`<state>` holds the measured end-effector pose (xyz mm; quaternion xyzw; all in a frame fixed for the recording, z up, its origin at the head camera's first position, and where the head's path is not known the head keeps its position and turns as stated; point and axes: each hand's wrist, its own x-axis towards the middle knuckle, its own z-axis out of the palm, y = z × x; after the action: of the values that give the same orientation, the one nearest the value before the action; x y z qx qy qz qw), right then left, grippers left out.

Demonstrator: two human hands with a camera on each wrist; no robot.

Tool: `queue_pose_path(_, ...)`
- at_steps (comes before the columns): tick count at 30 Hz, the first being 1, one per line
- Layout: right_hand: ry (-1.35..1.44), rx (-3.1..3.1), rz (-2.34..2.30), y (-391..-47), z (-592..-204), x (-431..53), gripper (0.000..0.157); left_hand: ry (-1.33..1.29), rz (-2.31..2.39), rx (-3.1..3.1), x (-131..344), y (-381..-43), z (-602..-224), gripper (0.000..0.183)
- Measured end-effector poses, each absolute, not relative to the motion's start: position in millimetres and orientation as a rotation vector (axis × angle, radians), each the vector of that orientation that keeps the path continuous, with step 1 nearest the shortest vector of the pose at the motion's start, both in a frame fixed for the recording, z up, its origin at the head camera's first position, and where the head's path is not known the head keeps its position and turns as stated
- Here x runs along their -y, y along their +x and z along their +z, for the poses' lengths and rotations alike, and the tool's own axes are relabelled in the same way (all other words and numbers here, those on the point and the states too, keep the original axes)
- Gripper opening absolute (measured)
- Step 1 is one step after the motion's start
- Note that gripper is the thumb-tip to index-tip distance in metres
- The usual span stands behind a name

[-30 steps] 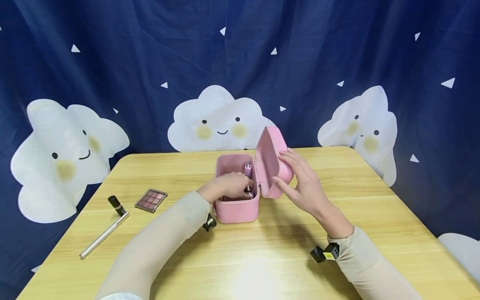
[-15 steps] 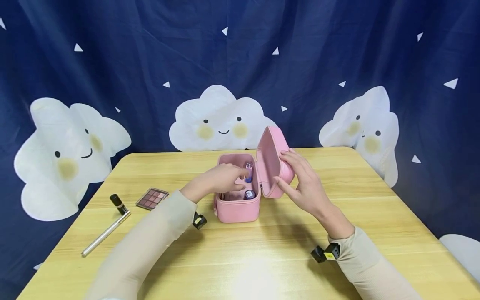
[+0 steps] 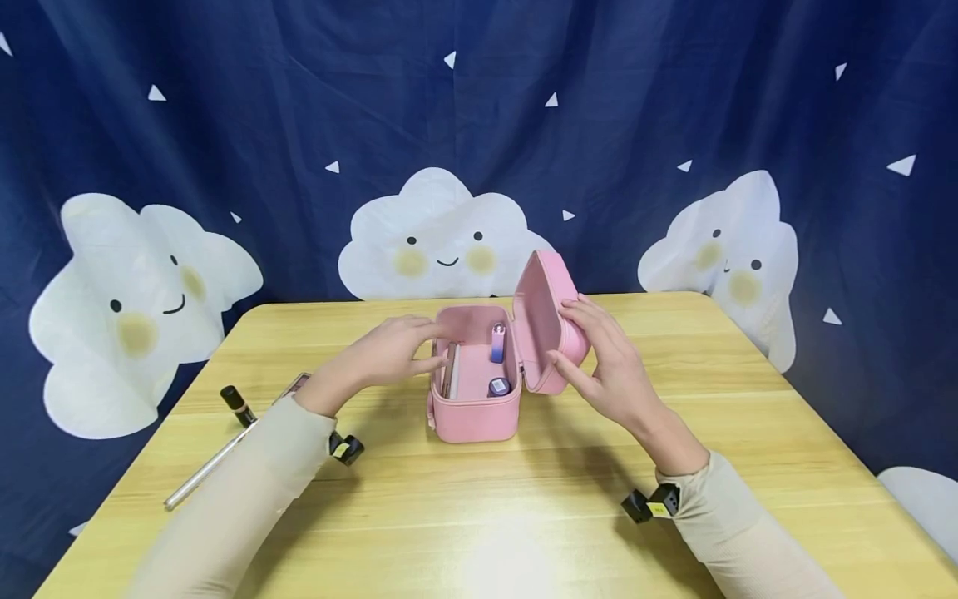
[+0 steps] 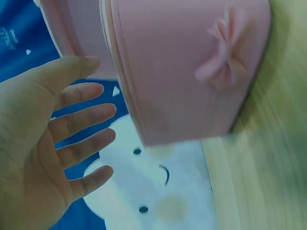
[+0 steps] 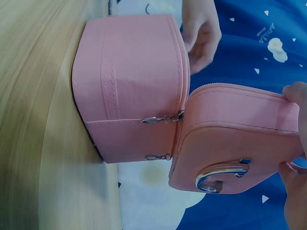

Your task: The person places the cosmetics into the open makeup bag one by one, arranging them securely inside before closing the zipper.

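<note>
A pink cosmetic case point(image 3: 475, 423) stands on the table with its lid point(image 3: 560, 312) swung up to the right. My right hand point(image 3: 617, 383) holds the lid, thumb and fingers spread on its edges. My left hand point(image 3: 385, 353) hovers at the left rim, its fingers stretched out with nothing in them. Inside, a pink-to-blue lipstick tube point(image 3: 497, 343) stands at the back right and a small dark-lidded jar point(image 3: 499, 387) sits at the front. Slim flat items point(image 3: 452, 370) lean along the left wall. A pink bow point(image 4: 226, 57) shows on the case's side in the left wrist view.
On the table's left lie a silver pen-shaped tube point(image 3: 209, 472) and a black-capped tube point(image 3: 236, 405). My left arm covers most of an eyeshadow palette point(image 3: 299, 382). Metal zipper pulls point(image 5: 156, 120) hang from the case. A blue cloud-print curtain point(image 3: 479, 108) closes off the back.
My left hand has come up out of the case and moved left to its rim, uncovering the contents. The left forearm now hides most of the palette. My right hand stays on the lid.
</note>
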<state>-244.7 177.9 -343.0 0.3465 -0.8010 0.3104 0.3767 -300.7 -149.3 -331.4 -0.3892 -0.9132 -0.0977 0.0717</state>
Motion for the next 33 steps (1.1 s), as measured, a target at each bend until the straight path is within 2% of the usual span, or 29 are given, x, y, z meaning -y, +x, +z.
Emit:
queue_pose_path(22, 0.869, 2.047, 0.815, -243.8, -342.8, -176.7, 0.055, -0.575, -0.284, 2.973, 264.8, -282.4, -363.1, 0.06)
queue_pose_path(33, 0.874, 2.069, 0.791, -243.8, -342.5, -177.7, 0.054, -0.431, -0.275, 3.067, 296.9, -280.1, -382.5, 0.064)
